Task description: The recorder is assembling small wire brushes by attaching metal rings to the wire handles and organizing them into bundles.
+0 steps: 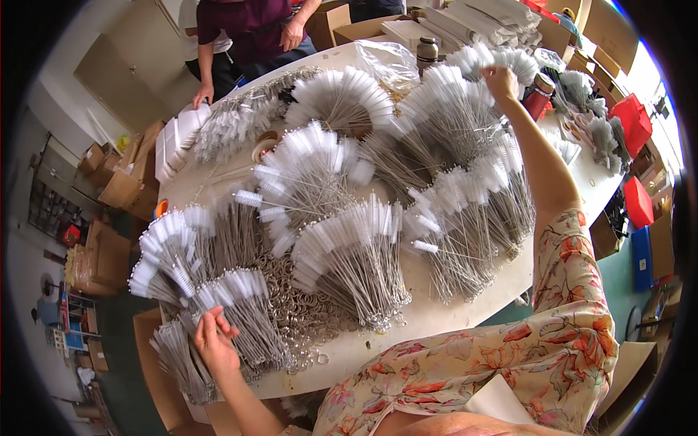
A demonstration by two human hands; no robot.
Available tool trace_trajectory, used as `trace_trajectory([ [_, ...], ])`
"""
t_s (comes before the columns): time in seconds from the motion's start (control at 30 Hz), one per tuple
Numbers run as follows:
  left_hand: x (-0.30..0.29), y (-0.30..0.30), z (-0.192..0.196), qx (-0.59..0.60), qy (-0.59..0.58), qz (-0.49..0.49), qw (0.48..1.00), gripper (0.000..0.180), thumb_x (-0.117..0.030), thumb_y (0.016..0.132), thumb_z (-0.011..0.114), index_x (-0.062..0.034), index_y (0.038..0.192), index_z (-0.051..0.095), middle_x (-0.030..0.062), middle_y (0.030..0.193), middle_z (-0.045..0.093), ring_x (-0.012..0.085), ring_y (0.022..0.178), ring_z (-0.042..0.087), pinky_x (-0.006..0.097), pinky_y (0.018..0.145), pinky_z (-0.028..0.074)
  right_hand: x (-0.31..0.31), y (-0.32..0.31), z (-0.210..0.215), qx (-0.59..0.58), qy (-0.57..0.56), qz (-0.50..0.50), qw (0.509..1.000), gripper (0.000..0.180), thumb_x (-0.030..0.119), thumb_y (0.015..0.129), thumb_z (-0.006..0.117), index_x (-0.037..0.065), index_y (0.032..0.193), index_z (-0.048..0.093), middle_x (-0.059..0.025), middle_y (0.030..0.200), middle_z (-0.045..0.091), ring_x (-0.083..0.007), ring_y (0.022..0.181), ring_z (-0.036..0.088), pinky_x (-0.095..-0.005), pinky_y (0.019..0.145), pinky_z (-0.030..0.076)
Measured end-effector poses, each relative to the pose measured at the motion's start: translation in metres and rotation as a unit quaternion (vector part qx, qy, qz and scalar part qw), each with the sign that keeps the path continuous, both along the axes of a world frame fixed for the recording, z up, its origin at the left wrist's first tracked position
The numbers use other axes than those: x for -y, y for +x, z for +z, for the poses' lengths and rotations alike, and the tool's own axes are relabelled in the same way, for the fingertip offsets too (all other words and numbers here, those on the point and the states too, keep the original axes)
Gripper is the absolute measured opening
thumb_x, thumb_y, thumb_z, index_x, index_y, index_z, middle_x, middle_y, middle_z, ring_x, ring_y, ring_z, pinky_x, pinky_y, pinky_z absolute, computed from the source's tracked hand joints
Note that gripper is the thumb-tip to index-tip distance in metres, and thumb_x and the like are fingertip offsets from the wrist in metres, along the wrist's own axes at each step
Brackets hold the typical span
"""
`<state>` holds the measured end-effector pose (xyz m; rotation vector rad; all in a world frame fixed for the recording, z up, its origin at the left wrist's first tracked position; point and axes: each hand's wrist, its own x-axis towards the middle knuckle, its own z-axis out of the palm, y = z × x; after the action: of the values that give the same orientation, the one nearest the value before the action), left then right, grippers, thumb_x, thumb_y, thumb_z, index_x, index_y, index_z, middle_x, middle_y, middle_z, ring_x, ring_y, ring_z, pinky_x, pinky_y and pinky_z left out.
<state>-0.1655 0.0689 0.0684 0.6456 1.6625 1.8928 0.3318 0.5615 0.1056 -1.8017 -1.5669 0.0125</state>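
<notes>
Bundles of wire-handled brushes with white bristle heads cover the table (pixel 454 309). My left hand (pixel 217 343) is over the near-left brush bundle (pixel 251 309), its fingers loosely bent and apart, with nothing visible in them. At the far right, my outstretched right hand (pixel 502 83) is closed among the bristle heads of the back brush bundle (pixel 451 102); what its fingers pinch is too small to tell. A pile of metal rings (pixel 294 294) lies between the near-left bundle and the middle brush bundle (pixel 356 254).
A red flask (pixel 538 98) stands beside my right hand, and a dark bottle (pixel 427 52) at the back. Clear plastic bags (pixel 387 62) lie nearby. Across the table stands a person in a maroon shirt (pixel 243 33). White boxes (pixel 174 145) line the left edge; a cardboard box (pixel 156 363) sits below.
</notes>
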Motion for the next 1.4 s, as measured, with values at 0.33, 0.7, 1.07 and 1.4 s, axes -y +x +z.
trace_trajectory([
  [0.33, -0.045, 0.128, 0.012, -0.162, 0.116, -0.223, 0.954, 0.023, -0.012, 0.092, 0.047, 0.0008, 0.109, 0.056, 0.0003, 0.067, 0.049, 0.0043, 0.049, 0.043, 0.018, 0.040, 0.037, 0.231, -0.148, 0.070, -0.085, 0.056, 0.510, 0.854, 0.027, 0.015, 0.086, 0.051, -0.001, 0.107, 0.054, -0.0095, 0.106, 0.057, -0.0194, 0.099, 0.056, -0.0340, 0.084, 0.048],
  [0.7, -0.024, 0.174, -0.020, -0.312, 0.248, -0.092, 0.913, 0.018, 0.004, 0.078, 0.061, -0.0025, 0.092, 0.052, 0.0110, 0.089, 0.053, 0.0213, 0.083, 0.058, 0.029, 0.064, 0.049, 0.401, -0.170, -0.048, -0.498, -0.160, 0.541, 0.659, 0.036, 0.030, 0.087, 0.056, 0.004, 0.113, 0.057, -0.0094, 0.123, 0.044, -0.0191, 0.117, 0.037, -0.0363, 0.095, 0.033],
  [1.07, 0.048, 0.213, -0.077, -0.486, 0.195, -0.203, 0.827, 0.032, -0.003, 0.069, 0.071, -0.0065, 0.099, 0.061, 0.0091, 0.097, 0.054, 0.0233, 0.082, 0.055, 0.033, 0.067, 0.046, 0.428, -0.136, -0.068, -0.605, -0.373, 0.457, 0.534, 0.015, 0.018, 0.091, 0.049, 0.007, 0.084, 0.055, 0.0017, 0.070, 0.055, -0.0088, 0.057, 0.047, -0.0249, 0.053, 0.040],
  [1.4, 0.090, 0.192, -0.120, -0.358, 0.028, -0.249, 0.900, 0.026, -0.010, 0.078, 0.064, -0.0024, 0.102, 0.057, 0.0115, 0.079, 0.059, 0.0224, 0.067, 0.060, 0.030, 0.059, 0.047, 0.465, -0.129, -0.119, 0.368, -0.147, 0.570, 0.719, 0.005, 0.010, 0.075, 0.056, 0.007, 0.078, 0.059, -0.0056, 0.074, 0.061, -0.0215, 0.072, 0.061, -0.0348, 0.060, 0.045],
])
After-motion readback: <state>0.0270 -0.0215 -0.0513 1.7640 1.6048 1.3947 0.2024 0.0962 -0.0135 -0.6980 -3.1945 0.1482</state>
